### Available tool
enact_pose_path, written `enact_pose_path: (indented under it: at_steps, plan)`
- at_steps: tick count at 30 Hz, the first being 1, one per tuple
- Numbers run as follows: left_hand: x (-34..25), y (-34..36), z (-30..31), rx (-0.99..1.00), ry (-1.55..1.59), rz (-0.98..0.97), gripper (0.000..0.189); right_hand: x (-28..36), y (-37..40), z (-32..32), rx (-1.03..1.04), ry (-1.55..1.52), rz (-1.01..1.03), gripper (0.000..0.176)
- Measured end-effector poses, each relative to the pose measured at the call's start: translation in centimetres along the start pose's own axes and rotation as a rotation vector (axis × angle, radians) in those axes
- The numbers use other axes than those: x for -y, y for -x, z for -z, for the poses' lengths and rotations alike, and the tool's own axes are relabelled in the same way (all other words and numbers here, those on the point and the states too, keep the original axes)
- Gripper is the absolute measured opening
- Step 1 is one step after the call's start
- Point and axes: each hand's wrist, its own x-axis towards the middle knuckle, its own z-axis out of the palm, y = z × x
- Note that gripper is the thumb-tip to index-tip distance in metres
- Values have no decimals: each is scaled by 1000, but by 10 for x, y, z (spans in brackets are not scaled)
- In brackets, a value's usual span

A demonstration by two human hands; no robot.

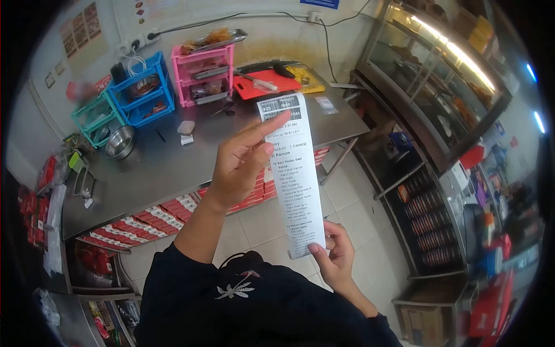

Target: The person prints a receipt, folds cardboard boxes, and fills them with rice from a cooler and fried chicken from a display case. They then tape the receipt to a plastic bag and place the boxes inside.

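A long printed paper receipt (300,173) hangs in front of me, its dark header at the top and rows of text below. Down at its lower end, my right hand (336,254) is closed on the paper, thumb on the front and fingers behind. My left hand (245,156) is at the upper left edge of the receipt. Its index finger stretches across the header and overlaps the print there, while the thumb stands apart beside the text. The other left fingers are partly hidden.
A steel counter (191,156) bears a red cutting board (269,84) with a knife, a pink rack (202,75), blue baskets (144,95) and a metal bowl (119,141). Red boxes (167,217) are stacked underneath. At right stands a lit glass display case (433,63).
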Motion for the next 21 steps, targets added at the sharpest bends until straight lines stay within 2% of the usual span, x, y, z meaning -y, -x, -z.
enact_pose_path:
  at_steps: [2,6,8,9,11,17,21]
  plan:
    - [18,-19,10,-26,-4,-13,39,-9,-30,4,34,231,44,36]
    - [60,-62,41,-21,-44,-62,39,-28,-95,4,75,343,142,34]
    - [79,-88,57,-8,-69,-71,39,-33,-131,2,120,598,390,33]
    - [89,-103,68,-1,-61,-76,39,-38,-146,-2,111,605,391,33]
    - [109,-133,89,36,-95,-114,39,-51,-173,-11,99,211,106,34]
    - [155,-201,126,41,-45,-97,39,-59,-241,-36,37,-90,-25,35]
    - [176,-220,150,35,-22,-42,39,-68,-267,-43,62,-119,-85,37]
